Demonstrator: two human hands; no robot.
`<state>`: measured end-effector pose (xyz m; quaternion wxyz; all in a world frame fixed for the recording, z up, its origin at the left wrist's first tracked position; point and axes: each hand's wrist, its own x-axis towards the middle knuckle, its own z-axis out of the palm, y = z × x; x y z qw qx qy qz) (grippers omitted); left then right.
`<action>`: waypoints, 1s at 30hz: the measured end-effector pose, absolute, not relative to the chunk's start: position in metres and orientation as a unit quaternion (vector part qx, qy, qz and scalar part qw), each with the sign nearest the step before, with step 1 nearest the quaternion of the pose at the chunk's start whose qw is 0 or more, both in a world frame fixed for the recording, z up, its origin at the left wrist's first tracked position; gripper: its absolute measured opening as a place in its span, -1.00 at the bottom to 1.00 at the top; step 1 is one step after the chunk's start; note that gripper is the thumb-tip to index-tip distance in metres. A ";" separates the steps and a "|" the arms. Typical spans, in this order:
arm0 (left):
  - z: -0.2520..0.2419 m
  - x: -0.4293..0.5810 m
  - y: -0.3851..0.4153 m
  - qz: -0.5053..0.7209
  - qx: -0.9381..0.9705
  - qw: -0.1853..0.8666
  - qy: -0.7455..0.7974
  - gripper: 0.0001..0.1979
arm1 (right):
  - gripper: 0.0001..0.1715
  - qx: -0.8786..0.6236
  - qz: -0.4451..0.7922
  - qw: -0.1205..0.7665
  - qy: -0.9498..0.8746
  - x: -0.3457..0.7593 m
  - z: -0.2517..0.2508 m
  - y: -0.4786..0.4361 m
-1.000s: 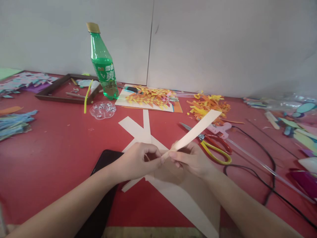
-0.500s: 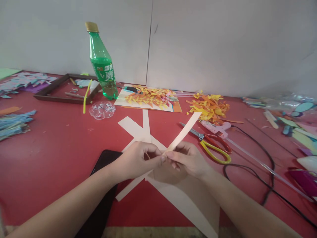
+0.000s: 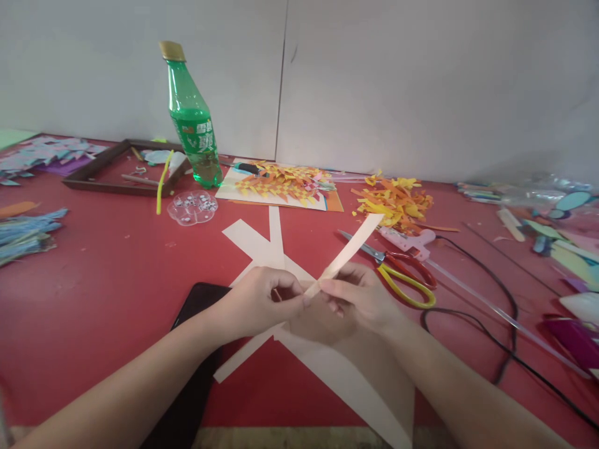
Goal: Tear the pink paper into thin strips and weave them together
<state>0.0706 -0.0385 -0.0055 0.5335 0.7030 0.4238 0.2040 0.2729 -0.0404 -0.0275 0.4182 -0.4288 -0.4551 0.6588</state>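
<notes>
A: Where's the cream paper strip (image 3: 353, 248)?

B: Held up between the hands, above the red table (image 3: 126, 299) and nearer its front edge than its back one. Its lower end is at the fingertips of the left hand (image 3: 262, 302).

A: Which way does its long axis run?

B: From those tips up and to the right, slanting toward the table's far edge, with a slight curve. The free end appears in front of the orange and yellow paper shreds (image 3: 405, 193).

A: And which hand is nearer that free end?

B: The right hand (image 3: 367, 299). Its thumb and index finger are pinched on the strip just beside the left fingertips, so most of the length sticks out past the right grip.

A: Left fingers?

B: Thumb and index meet at the tips, clamped on the lower end; the curl behind them leaves a gap.

A: What's under and around them?

B: More pale strips (image 3: 239, 234) and a pale paper sheet (image 3: 346, 386) reaching the front edge. The scissors (image 3: 409, 274) lie right of the right hand, blades toward the back edge.
</notes>
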 end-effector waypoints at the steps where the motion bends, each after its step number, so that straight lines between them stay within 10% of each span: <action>1: -0.006 0.070 -0.039 0.202 0.703 0.531 0.427 -0.67 | -0.80 -0.437 0.653 0.428 -0.447 0.275 -0.028 -0.039; 30: -0.006 0.073 -0.042 0.207 0.705 0.539 0.412 -0.66 | -0.77 -0.431 0.646 0.398 -0.488 0.268 -0.026 -0.044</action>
